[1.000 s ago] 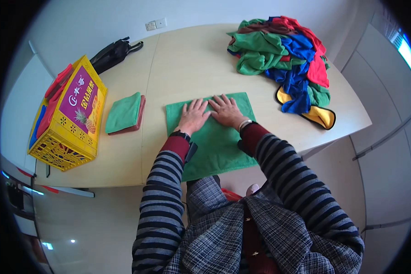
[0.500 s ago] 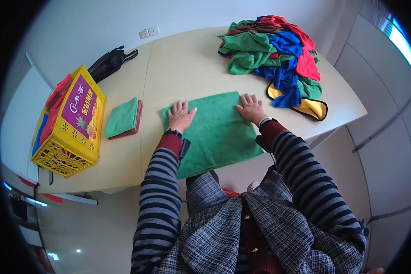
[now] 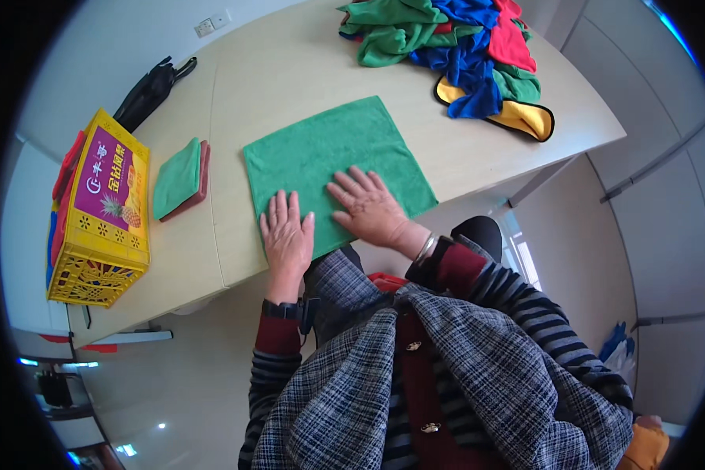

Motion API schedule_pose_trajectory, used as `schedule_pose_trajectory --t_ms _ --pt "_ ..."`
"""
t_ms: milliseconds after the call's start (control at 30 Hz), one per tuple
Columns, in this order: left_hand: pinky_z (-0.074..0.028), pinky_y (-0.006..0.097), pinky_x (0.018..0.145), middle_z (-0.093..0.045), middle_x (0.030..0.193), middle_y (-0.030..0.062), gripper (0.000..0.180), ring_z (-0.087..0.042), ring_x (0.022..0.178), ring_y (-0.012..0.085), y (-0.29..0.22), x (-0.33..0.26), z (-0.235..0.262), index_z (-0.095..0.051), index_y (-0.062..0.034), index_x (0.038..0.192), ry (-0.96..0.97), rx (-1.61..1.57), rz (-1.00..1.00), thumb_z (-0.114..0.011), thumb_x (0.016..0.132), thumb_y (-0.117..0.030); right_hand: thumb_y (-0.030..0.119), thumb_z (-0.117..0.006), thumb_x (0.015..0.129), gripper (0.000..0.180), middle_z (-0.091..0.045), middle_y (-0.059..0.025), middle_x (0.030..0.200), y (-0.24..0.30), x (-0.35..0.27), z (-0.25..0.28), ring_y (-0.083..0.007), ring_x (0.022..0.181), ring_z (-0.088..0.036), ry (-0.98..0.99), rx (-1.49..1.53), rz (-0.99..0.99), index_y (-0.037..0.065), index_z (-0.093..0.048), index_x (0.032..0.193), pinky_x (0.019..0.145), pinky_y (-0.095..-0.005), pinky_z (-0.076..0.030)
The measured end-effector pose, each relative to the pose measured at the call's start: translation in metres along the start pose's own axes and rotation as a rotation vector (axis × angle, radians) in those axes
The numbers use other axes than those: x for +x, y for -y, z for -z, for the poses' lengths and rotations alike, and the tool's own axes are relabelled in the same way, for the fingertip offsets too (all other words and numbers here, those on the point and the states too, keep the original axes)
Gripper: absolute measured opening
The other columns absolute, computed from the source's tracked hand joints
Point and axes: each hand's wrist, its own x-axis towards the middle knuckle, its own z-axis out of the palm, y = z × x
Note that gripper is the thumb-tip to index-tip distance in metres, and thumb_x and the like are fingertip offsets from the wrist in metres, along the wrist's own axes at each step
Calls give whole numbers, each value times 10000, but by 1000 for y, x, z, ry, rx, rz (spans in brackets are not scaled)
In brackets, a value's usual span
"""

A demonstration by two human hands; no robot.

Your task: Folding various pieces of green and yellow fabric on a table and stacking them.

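Both hands, left [image 3: 287,239] and right [image 3: 370,207], lie flat and open-fingered on the green cloth [image 3: 333,160]. Left of the cloth stands a yellow crate [image 3: 94,215] holding red and blue cloths.

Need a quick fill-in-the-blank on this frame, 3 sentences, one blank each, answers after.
1. Both hands, the left hand and the right hand, lie flat on the spread ____ cloth.
2. The folded cloths lie between the spread cloth and the ____ crate.
3. The pile of mixed cloths lies at the table's far ____ corner.

Missing words: green; yellow; right
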Motion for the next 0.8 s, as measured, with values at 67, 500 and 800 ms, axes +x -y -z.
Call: schedule_pose_trajectory --t_ms 67,500,800 --pt "-187 506 1215 -309 1605 160 600 -259 1492 326 4 -6 5 -348 -71 1535 -2 2 36 -384 1051 -424 451 -478 997 580 -393 -105 1567 -21 -8 9 -339 1469 -306 0 -31 -73 152 -447 1493 1204 -505 -220" --pt "-164 533 1215 -314 1603 157 589 -261 1491 325 19 -20 12 -378 -64 1517 -37 2 83 -402 1047 -417 451 -468 1008 604 -367 -123 1579 -90 -38 44 -349 1480 -284 4 -193 -316 138 -394 1519 1200 -525 -227" --pt "-169 528 1212 -297 1617 135 590 -257 1496 312 -5 29 -7 -363 -113 1535 -27 40 -26 -370 1053 -453 491 -469 997 636 -372 -120 1576 -23 33 10 -342 1477 -293 60 -51 -82 113 -407 1504 1199 -531 -225"
